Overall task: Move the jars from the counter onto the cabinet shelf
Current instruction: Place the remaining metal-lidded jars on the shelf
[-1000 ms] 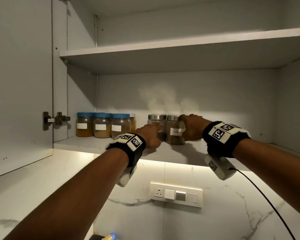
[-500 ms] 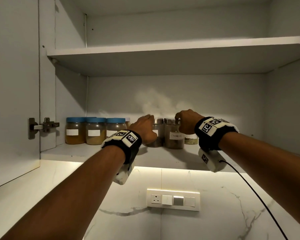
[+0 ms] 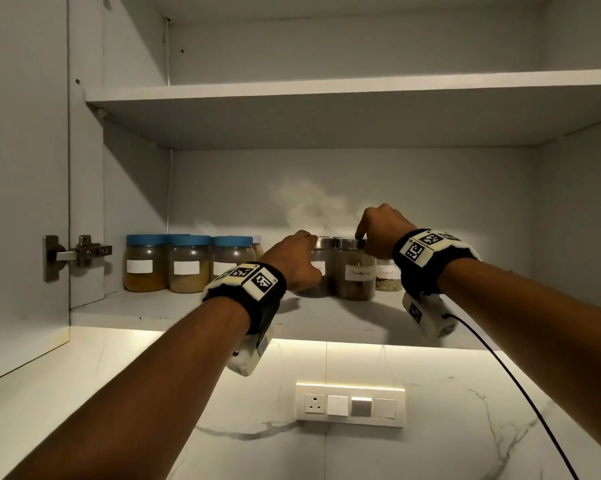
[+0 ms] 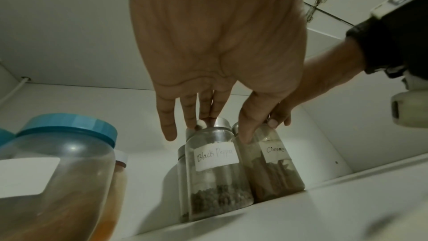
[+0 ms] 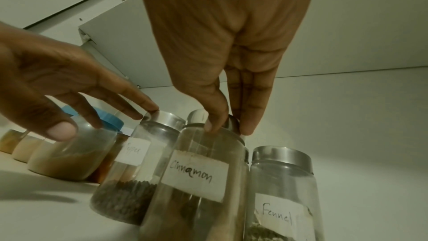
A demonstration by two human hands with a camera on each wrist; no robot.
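Observation:
Two steel-lidded glass jars stand side by side on the lower cabinet shelf (image 3: 188,313). Straight fingertips of my left hand (image 3: 299,258) (image 4: 220,131) (image 5: 69,83) touch the lid of the black pepper jar (image 3: 323,282) (image 4: 215,171) (image 5: 129,171), and the thumb stays off it. My right hand (image 3: 378,233) (image 5: 229,125) (image 4: 277,116) pinches the lid of the cinnamon jar (image 3: 356,275) (image 4: 273,168) (image 5: 197,180) between thumb and fingers. A fennel jar (image 3: 387,275) (image 5: 282,199) stands just right of it.
Three blue-lidded jars (image 3: 188,265) (image 4: 57,162) line the shelf's left side, with a smaller jar behind them. The upper shelf (image 3: 326,91) runs overhead. The open cabinet door (image 3: 22,168) hangs at the left on its hinge (image 3: 74,252). A switch panel (image 3: 349,405) sits on the marble wall below.
Both hands have shifted from the jars' sides up to their lids. The left hand's fingers have straightened. The head view has tilted upward.

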